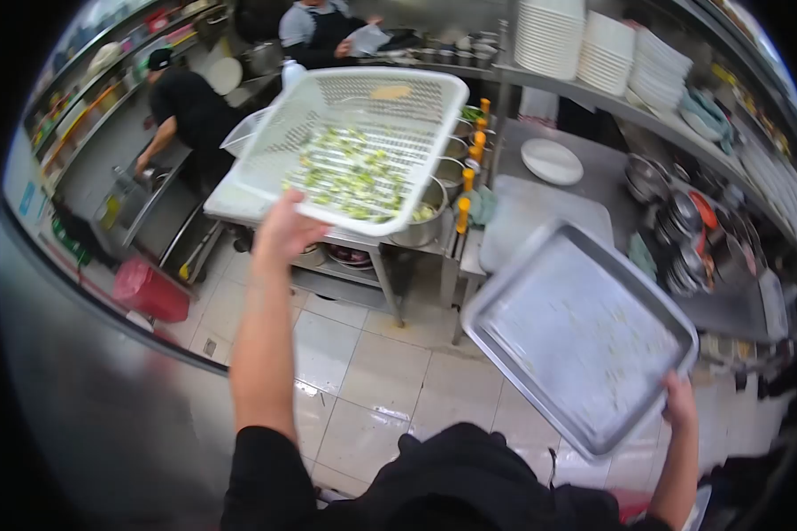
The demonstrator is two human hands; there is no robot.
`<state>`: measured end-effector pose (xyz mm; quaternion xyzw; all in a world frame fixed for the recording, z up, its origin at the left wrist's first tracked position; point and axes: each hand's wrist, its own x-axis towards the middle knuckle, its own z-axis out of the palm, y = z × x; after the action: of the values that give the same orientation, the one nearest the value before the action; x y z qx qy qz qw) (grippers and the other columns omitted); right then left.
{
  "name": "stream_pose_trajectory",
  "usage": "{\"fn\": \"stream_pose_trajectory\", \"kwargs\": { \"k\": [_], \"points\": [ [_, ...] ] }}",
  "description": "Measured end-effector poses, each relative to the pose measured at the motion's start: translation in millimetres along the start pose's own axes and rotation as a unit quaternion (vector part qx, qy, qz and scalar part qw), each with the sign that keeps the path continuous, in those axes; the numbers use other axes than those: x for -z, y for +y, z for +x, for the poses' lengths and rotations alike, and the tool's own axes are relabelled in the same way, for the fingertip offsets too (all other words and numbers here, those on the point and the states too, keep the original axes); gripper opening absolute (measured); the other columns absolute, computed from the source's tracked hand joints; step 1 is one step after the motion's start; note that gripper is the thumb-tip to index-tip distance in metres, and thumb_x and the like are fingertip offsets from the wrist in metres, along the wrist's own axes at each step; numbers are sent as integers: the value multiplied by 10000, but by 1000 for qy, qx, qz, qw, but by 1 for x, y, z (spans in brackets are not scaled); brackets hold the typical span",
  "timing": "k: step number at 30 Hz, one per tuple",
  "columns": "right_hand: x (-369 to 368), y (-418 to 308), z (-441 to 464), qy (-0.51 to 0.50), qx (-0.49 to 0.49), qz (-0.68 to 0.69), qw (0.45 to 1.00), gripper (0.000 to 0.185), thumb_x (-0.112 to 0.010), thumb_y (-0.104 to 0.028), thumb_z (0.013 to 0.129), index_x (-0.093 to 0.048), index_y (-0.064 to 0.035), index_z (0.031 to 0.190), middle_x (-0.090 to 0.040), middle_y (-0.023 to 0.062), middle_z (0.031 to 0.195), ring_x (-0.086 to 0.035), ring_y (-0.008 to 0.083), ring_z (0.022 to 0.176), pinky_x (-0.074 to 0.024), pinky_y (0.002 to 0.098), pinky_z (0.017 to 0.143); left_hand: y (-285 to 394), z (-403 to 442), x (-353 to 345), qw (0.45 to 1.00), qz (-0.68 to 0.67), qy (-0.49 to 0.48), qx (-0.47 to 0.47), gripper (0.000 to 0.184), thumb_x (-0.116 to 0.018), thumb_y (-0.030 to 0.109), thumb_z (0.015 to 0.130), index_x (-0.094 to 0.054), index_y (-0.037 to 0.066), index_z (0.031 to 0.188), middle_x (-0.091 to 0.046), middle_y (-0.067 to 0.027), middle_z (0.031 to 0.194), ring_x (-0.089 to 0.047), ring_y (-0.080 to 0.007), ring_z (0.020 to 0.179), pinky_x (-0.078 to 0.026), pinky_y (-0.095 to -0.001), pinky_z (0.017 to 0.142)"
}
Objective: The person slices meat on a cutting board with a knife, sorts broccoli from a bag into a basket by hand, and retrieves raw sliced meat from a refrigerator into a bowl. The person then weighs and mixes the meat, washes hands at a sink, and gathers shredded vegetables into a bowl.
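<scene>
My left hand (288, 232) grips the near edge of a white perforated plastic basket (261, 173), holding it up and tilted. Chopped pale-green vegetable pieces (350, 168) are scattered over the basket's bottom. In my right hand (679, 400) is the rim of a large rectangular metal tray (584, 327), which hangs tilted over the floor at my right. A few small bits cling to the tray's inner surface. Basket and tray are apart from each other. The fingers under each rim are partly hidden.
Behind the basket stands a steel worktable (385, 274) with metal pots (421, 230). A white cutting board (540, 212) and a white plate (552, 161) lie on the right counter. Two people (186, 111) work farther back. A red bin (150, 290) stands on the left.
</scene>
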<state>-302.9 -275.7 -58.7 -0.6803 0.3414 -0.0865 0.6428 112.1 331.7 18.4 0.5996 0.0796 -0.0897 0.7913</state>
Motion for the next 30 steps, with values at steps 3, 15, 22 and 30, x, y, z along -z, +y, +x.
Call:
{"fn": "stream_pose_trajectory", "kwargs": {
  "k": [3, 15, 22, 30],
  "points": [
    [-120, -51, 7, -44, 49, 57, 996, 364, -563, -136, 843, -561, 55, 1153, -634, 105, 1035, -621, 197, 897, -523, 342, 755, 46, -34, 37, 999, 12, -30, -28, 510, -439, 278, 912, -433, -10, 1333, -643, -177, 1197, -686, -292, 982, -578, -394, 772],
    [-535, -138, 64, -375, 0, 136, 917, 427, -559, -182, 889, -492, 10, 1265, -632, 137, 1139, -658, 271, 973, -586, 451, 755, 68, -26, 125, 996, 73, 12, 44, 439, -457, 262, 949, -475, -25, 1280, -698, -193, 996, -720, -262, 719, -609, -357, 552],
    [-697, -132, 137, -528, -12, 171, 831, 459, -582, -212, 937, -438, -17, 1326, -609, 142, 1211, -661, 266, 1027, -606, 441, 788, -8, 0, 239, 964, 112, 242, -22, 568, -447, 491, 986, -454, 53, 1348, -621, -119, 1101, -643, -195, 766, -552, -340, 630],
    [-775, -91, 312, -693, 6, 130, 709, 464, -600, -251, 939, -459, -13, 1313, -618, 147, 1188, -661, 284, 1023, -588, 448, 776, -170, 110, 51, 954, -82, 256, -133, 376, -558, 282, 974, -549, 71, 1285, -669, -95, 1114, -685, -195, 881, -592, -375, 703]
  ]
}}
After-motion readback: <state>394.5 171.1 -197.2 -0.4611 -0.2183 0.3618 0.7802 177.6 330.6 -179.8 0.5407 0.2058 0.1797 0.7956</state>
